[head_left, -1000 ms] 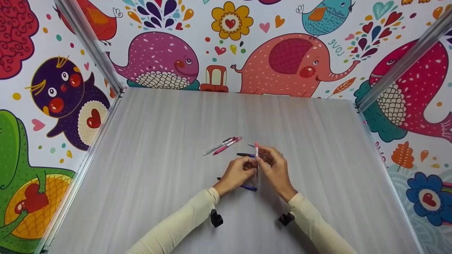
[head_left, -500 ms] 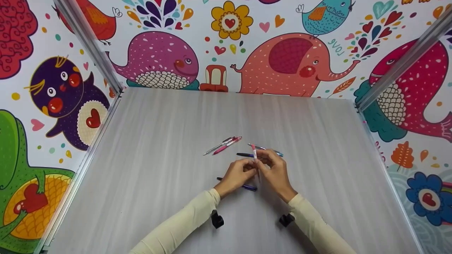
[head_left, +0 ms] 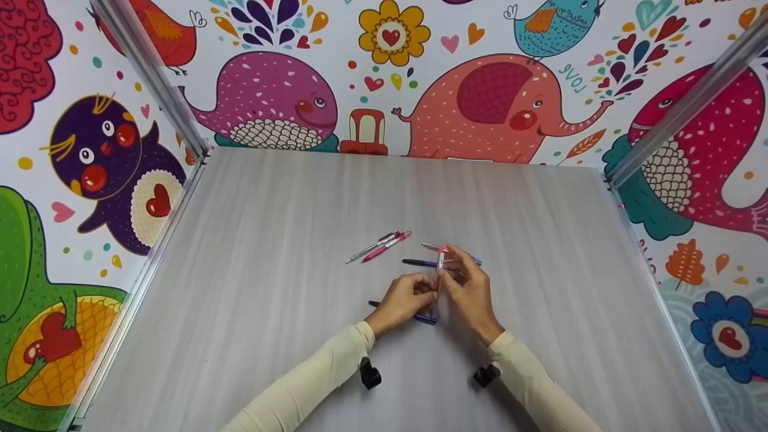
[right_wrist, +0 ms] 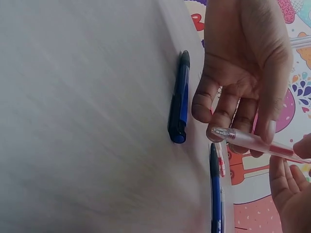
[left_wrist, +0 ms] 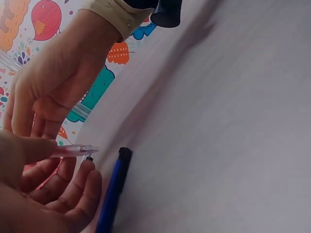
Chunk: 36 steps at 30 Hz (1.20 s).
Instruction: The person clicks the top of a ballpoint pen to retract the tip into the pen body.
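Observation:
Between both hands stands a pink pen (head_left: 441, 258) with a clear tip, its pink end uppermost in the head view. My left hand (head_left: 403, 303) pinches its lower part with thumb and fingers, near the clear tip (right_wrist: 223, 133) seen in the right wrist view. Higher up, my right hand (head_left: 471, 294) holds the pen between thumb and fingers. A blue pen (head_left: 425, 319) lies on the table beneath the left hand. Behind the hands lie another blue pen (head_left: 419, 263) and a silver and light-blue pen (head_left: 478, 261), both partly covered by the right hand.
Farther back on the grey table (head_left: 288, 240), a clear pen (head_left: 363, 253) and a pink pen (head_left: 384, 249) lie side by side. Patterned walls with metal frame posts (head_left: 159, 84) enclose the table at the back and sides.
The held pen leaned left half a second ago; now its top has swung to the right. Both hands keep their grip. The pens on the table lie as before.

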Each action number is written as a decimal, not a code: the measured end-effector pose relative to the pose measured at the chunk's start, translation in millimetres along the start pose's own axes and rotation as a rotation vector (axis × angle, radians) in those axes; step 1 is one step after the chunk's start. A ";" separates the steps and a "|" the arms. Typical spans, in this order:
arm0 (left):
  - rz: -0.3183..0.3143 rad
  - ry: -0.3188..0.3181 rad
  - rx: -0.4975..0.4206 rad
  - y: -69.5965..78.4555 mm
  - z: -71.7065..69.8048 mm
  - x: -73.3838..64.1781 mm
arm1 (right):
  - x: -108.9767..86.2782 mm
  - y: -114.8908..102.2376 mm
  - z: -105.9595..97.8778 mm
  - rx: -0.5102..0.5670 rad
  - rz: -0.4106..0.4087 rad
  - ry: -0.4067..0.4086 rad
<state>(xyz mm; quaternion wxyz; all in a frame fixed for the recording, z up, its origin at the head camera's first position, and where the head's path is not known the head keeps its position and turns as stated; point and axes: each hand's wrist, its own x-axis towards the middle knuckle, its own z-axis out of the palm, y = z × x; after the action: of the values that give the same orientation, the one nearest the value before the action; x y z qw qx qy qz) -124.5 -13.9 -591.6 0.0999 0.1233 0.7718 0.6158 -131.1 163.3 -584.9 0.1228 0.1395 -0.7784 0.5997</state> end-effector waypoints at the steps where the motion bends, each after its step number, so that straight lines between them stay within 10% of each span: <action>1: -0.002 0.001 0.002 -0.1 0.0 -0.2 | 0.0 -0.2 -0.5 0.002 0.003 0.005; 25: 0.039 0.010 0.108 -1.7 -11.1 -2.0 | 0.8 12.3 -26.7 0.210 -0.024 0.093; 36: 0.099 0.034 0.211 -3.1 -24.3 2.5 | -10.1 24.3 -47.6 0.117 0.022 0.068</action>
<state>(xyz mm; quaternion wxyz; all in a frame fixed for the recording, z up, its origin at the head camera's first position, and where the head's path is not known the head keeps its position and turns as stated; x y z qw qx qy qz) -134.5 -36.3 -589.3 0.0425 0.1606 0.8267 0.5376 -129.4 215.9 -598.5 0.1342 0.1171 -0.7387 0.6500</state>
